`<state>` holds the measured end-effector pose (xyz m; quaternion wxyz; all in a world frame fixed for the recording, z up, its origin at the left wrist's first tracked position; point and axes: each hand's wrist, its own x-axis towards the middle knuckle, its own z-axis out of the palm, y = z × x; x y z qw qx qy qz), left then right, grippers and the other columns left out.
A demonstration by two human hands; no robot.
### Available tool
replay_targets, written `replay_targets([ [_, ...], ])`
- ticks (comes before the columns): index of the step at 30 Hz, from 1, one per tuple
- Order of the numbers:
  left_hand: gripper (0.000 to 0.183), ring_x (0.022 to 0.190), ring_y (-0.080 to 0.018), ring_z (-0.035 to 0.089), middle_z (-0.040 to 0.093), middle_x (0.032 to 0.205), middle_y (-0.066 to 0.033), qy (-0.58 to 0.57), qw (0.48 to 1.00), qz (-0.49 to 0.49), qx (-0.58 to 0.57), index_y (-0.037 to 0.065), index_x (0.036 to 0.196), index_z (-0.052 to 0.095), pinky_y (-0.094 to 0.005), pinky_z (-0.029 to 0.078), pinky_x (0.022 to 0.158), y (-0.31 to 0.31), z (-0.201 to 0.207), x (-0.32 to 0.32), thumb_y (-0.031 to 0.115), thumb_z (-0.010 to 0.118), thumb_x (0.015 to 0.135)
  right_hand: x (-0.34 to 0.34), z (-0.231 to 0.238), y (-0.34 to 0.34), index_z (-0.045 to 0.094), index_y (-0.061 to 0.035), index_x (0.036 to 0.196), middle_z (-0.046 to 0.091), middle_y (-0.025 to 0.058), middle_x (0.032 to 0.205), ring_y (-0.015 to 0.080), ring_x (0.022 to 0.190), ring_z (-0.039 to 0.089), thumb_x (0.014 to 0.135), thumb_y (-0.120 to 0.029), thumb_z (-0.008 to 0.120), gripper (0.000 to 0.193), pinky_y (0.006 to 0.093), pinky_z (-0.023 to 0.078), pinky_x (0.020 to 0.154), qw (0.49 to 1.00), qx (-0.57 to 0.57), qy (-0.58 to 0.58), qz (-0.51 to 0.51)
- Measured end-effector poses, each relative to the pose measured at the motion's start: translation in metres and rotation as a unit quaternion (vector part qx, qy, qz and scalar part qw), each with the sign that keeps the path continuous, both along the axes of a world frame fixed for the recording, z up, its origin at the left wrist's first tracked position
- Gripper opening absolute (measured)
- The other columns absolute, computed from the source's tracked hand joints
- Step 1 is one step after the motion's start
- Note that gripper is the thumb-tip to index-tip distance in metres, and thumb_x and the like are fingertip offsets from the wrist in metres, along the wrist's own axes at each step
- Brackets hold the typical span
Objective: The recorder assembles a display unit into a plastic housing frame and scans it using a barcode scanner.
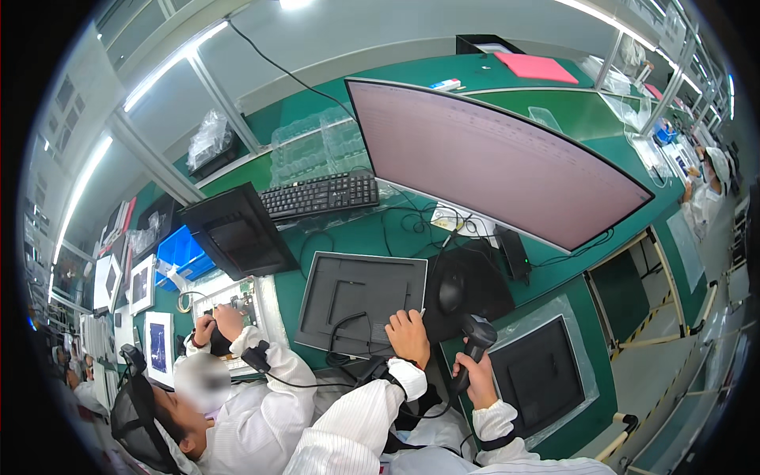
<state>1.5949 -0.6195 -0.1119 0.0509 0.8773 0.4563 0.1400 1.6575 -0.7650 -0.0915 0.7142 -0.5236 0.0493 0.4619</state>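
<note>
My right hand [478, 381] is wrapped round the handle of a black handheld barcode scanner [480, 336], its head pointing up and away from me. A cord hangs near it. My left hand [409, 336] rests at the near right part of a square tray with a dark foam insert [364, 289], fingers stretched forward and slightly bent. Narrow slots are cut in the foam, and a black cable [342, 323] lies curved across its near side. Right of the scanner lies a second dark-lined tray [542, 372] on clear plastic wrap.
A large monitor [499, 158] stands ahead; a black mouse [451, 291] sits on a dark pad. Left are a keyboard [321, 195], a tilted black panel [237, 231] and a blue bin [184, 255]. At my left a co-worker's hands [222, 323] work over a circuit board.
</note>
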Motion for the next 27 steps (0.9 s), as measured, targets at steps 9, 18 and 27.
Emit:
replay_targets([
  [9,0.042,0.063,-0.0346,0.058,0.056,0.073,-0.0131,-0.177,0.967,0.019,-0.180,0.004,0.085,0.043,-0.0417,0.044,0.055,0.012,0.060,-0.061,0.019,0.078,0.069,-0.004,-0.009,0.004,0.038,-0.0031,0.123,0.053,0.0068,0.075,0.0151,0.058,0.054,0.080,-0.003,0.060,0.048,0.0285,0.046,0.053,1.000,-0.002,-0.019,0.023],
  [18,0.034,0.075,-0.0321,0.056,0.057,0.079,-0.0126,-0.128,0.964,-0.161,-0.166,0.002,0.087,0.050,-0.0386,0.044,0.065,0.017,0.068,-0.145,0.006,0.075,0.064,-0.048,-0.032,0.027,0.044,-0.0013,0.109,0.056,0.0043,0.079,0.0125,0.064,0.058,0.074,0.001,0.071,0.044,0.0268,0.050,0.059,0.995,-0.047,-0.071,-0.060],
  [27,0.029,0.086,-0.0338,0.053,0.055,0.088,-0.0136,-0.062,0.941,-0.293,-0.156,0.001,0.091,0.050,-0.0399,0.042,0.076,0.020,0.015,-0.100,0.000,0.067,0.068,-0.089,-0.061,0.036,0.042,0.0022,0.113,0.063,0.0095,0.088,0.0190,0.081,0.064,0.076,0.003,0.068,0.045,0.0288,0.053,0.072,0.986,-0.069,-0.141,-0.059],
])
